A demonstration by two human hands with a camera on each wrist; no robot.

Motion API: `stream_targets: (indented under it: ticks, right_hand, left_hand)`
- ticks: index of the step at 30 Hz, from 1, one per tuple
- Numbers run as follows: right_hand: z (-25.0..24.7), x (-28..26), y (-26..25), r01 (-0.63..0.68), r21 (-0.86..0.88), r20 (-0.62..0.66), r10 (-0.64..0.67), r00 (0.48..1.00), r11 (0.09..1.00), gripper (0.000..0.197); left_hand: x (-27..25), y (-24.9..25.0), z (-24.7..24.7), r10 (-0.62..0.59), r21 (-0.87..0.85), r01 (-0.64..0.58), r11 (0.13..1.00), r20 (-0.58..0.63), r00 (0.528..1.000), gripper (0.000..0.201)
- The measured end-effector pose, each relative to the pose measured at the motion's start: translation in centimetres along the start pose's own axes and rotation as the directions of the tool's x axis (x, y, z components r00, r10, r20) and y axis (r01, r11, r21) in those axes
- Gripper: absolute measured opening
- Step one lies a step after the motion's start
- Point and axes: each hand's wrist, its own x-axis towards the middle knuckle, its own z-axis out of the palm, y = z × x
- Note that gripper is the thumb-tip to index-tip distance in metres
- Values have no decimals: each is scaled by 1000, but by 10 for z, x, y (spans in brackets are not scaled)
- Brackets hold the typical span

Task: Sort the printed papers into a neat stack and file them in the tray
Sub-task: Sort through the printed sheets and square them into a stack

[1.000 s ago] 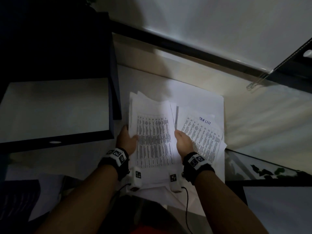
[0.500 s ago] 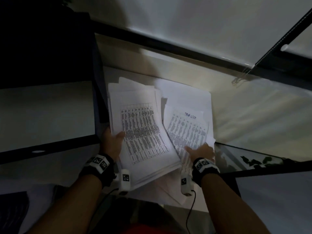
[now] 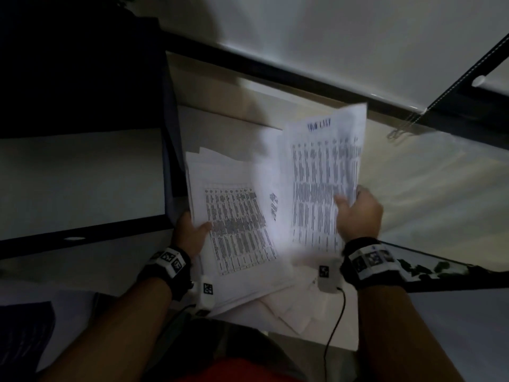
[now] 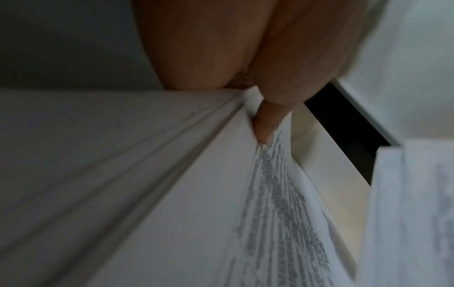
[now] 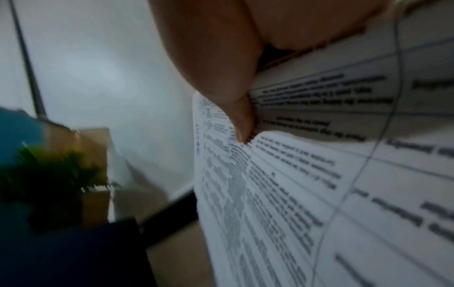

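A thick stack of printed papers [image 3: 237, 216] with a table on its top sheet is gripped at its left edge by my left hand [image 3: 190, 232], thumb on top. The left wrist view shows that thumb [image 4: 267, 124] pressing on the stack [image 4: 172, 194]. My right hand [image 3: 355, 213] pinches a few printed sheets [image 3: 322, 172] with blue handwriting at the top and holds them lifted and tilted over the right of the stack. In the right wrist view my thumb [image 5: 240, 120] lies on those sheets [image 5: 319, 194]. More loose sheets [image 3: 297, 312] lie underneath on the table.
A dark tray or box [image 3: 82, 230] with a pale inside stands to the left of the papers. A dark window frame [image 3: 275, 70] and a blind cord [image 3: 407, 125] run along the back. A glass surface [image 3: 440, 271] lies at the right. A potted plant [image 5: 54, 174] shows in the right wrist view.
My right hand has picked up the handwritten-headed sheets from the table and raised them upright. The left hand still holds the stack in about the same place.
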Motion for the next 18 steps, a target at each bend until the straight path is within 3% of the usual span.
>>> stream_targets:
  ticks: [4, 7, 9, 11, 15, 18]
  right_hand:
    - [-35, 17, -40, 108, 183, -46, -101, 994, 977, 28]
    - [-33, 16, -38, 19, 362, 3, -22, 1000, 932, 26]
    - [-31, 13, -29, -30, 483, -11, 41, 999, 875, 26]
    - [-30, 15, -26, -22, 498, -70, 66, 995, 867, 32]
    - [-17, 25, -36, -58, 520, 37, 46, 998, 852, 31]
    - [-14, 31, -44, -64, 566, -1, 78, 997, 822, 31]
  left_hand:
    - [-3, 5, 10, -69, 2, 69, 998, 8, 998, 52]
    - [3, -3, 12, -77, 4, 78, 997, -54, 996, 67]
    - [3, 0, 11, -77, 20, 78, 997, -73, 994, 65]
    - [1, 2, 9, -73, 39, 77, 996, -88, 993, 64]
    - [-5, 5, 12, -27, 52, 32, 998, -88, 996, 62]
    - [-6, 10, 14, -3, 31, 5, 1000, -88, 996, 55]
